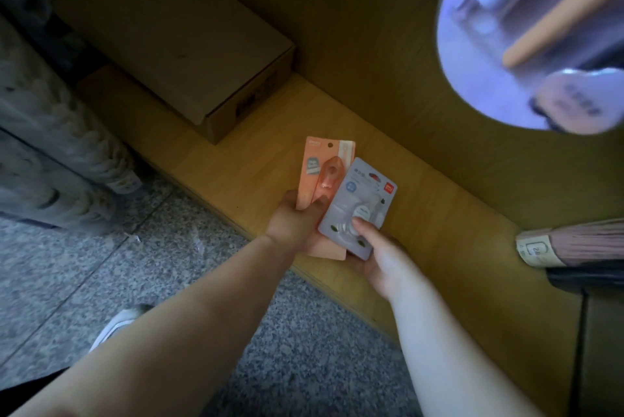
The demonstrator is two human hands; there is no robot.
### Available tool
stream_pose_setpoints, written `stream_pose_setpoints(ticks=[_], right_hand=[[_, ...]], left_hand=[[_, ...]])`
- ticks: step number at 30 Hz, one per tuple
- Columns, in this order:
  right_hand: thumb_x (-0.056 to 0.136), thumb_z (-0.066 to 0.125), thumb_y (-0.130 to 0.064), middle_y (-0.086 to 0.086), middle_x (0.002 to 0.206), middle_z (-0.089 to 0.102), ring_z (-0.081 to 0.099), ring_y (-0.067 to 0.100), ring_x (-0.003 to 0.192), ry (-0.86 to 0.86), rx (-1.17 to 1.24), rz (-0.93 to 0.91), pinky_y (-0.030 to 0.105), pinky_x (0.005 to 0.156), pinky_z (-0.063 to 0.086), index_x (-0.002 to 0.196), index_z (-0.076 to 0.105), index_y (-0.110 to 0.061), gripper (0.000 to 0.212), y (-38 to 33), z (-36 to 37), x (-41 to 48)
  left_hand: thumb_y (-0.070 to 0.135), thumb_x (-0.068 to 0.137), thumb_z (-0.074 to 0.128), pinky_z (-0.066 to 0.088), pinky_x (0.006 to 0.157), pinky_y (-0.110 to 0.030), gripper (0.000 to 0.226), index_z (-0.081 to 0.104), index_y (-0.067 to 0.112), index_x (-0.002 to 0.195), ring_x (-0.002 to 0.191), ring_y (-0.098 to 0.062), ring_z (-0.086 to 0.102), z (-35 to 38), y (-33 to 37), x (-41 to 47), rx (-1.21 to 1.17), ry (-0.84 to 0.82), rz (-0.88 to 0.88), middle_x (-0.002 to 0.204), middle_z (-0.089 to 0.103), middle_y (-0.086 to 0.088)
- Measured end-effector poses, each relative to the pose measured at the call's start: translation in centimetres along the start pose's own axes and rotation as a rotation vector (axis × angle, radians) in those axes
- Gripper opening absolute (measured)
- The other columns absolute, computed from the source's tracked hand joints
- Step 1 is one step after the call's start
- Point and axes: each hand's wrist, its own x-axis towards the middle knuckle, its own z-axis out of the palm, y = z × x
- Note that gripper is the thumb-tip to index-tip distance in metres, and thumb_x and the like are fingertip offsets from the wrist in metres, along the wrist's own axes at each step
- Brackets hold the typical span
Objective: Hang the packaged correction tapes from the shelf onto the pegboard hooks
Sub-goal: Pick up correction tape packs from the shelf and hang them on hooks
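Two packaged correction tapes are held low over a wooden shelf (256,160). My left hand (293,224) grips the orange package (320,173) at its lower part, thumb on the front. My right hand (378,258) holds the pale lilac package (358,204) from below, thumb pressed on its round blister. The lilac package overlaps the right edge of the orange one. Both cards have a hang hole at the top. No pegboard hooks are in view.
A closed cardboard box (182,45) lies on the shelf at the back left. A large blurred lilac package (526,45) hangs close to the camera at the top right. A broom head (574,241) juts in at right. Speckled stone floor (101,268) lies below, with my shoe (114,325).
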Motion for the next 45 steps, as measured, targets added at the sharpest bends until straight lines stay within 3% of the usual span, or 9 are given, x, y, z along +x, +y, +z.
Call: stream_pose_setpoints(ticks=[3,8,12,17,20,28,32,41,45], right_hand=[[0.089,0.053,-0.008,0.002,0.095,0.067,0.063,0.015,0.087,-0.006,0.016,-0.047,0.03,0.087,0.048,0.096,0.06,-0.021,0.016,-0.3,-0.9,-2.9],[0.09,0.048,-0.005,0.002,0.096,0.066,0.064,0.014,0.083,-0.027,-0.006,-0.136,0.029,0.082,0.051,0.11,0.057,-0.015,0.023,-1.1,-2.8,-11.0],[0.089,0.049,-0.005,-0.001,0.076,0.074,0.07,0.012,0.064,-0.03,-0.053,-0.206,0.022,0.053,0.057,0.094,0.06,-0.018,0.018,-2.2,-4.5,-19.9],[0.078,0.059,-0.007,-0.002,0.072,0.076,0.071,0.011,0.064,-0.082,-0.087,-0.32,0.025,0.058,0.056,0.096,0.06,-0.015,0.019,-2.3,-6.3,-29.9],[0.083,0.054,-0.001,-0.002,0.073,0.076,0.071,0.01,0.064,-0.114,-0.077,-0.405,0.023,0.059,0.056,0.096,0.059,-0.014,0.019,-2.3,-5.9,-34.5],[0.088,0.05,-0.001,0.006,0.087,0.063,0.064,0.008,0.059,-0.108,-0.107,-0.79,0.015,0.041,0.048,0.101,0.051,-0.011,0.017,-5.4,-1.7,-44.9],[0.085,0.056,-0.003,0.006,0.094,0.066,0.062,0.02,0.085,-0.063,-0.124,-0.967,0.027,0.07,0.049,0.096,0.055,-0.015,0.016,-8.0,-0.1,-48.4],[0.086,0.058,-0.009,0.006,0.101,0.065,0.063,0.021,0.089,0.006,-0.113,-1.206,0.028,0.068,0.048,0.096,0.052,-0.021,0.016,-15.5,2.0,-53.4],[0.086,0.058,-0.011,-0.002,0.095,0.067,0.066,0.014,0.081,-0.012,-0.151,-1.262,0.026,0.065,0.055,0.096,0.053,-0.024,0.016,-19.0,2.2,-55.4]], left_hand=[[0.022,0.088,0.056,0.047,0.065,-0.023,0.021,0.053,0.014,0.106,0.072,-0.012,0.057,0.1,0.2,-2.6,-0.079,-0.073,-0.061,0.08,0.059,0.004],[0.021,0.086,0.06,0.053,0.085,-0.045,0.035,0.05,0.008,0.116,0.092,-0.027,0.064,1.2,1.8,-9.8,-0.107,-0.195,-0.043,0.103,0.066,-0.011],[0.006,0.091,0.048,0.052,0.068,-0.033,0.016,0.052,0.006,0.106,0.073,-0.02,0.063,1.6,3.0,-17.5,-0.224,-0.404,-0.051,0.085,0.067,-0.007],[0.017,0.07,0.06,0.053,0.079,-0.039,0.028,0.063,0.01,0.097,0.075,-0.022,0.07,1.5,3.5,-27.2,-0.223,-0.648,0.029,0.083,0.075,-0.008],[0.023,0.063,0.058,0.048,0.091,-0.049,0.039,0.065,0.014,0.101,0.094,-0.031,0.067,0.9,4.7,-31.8,-0.185,-0.652,0.135,0.097,0.074,-0.01],[0.025,0.064,0.061,0.056,0.062,-0.026,0.04,0.065,0.015,0.102,0.083,-0.016,0.072,-0.7,12.6,-40.9,-0.182,-0.637,0.526,0.091,0.076,0.0],[0.023,0.07,0.067,0.052,0.076,-0.036,0.028,0.062,0.024,0.098,0.091,-0.02,0.068,-1.3,17.1,-43.8,-0.178,-0.592,0.677,0.089,0.076,0.004],[0.012,0.083,0.057,0.042,0.097,-0.053,0.034,0.056,0.011,0.117,0.104,-0.035,0.058,0.5,25.9,-45.8,-0.246,-0.529,0.746,0.107,0.066,-0.014],[0.012,0.086,0.055,0.048,0.081,-0.044,0.025,0.057,0.011,0.111,0.096,-0.029,0.061,0.7,29.4,-45.6,-0.256,-0.527,0.814,0.101,0.067,-0.009]])
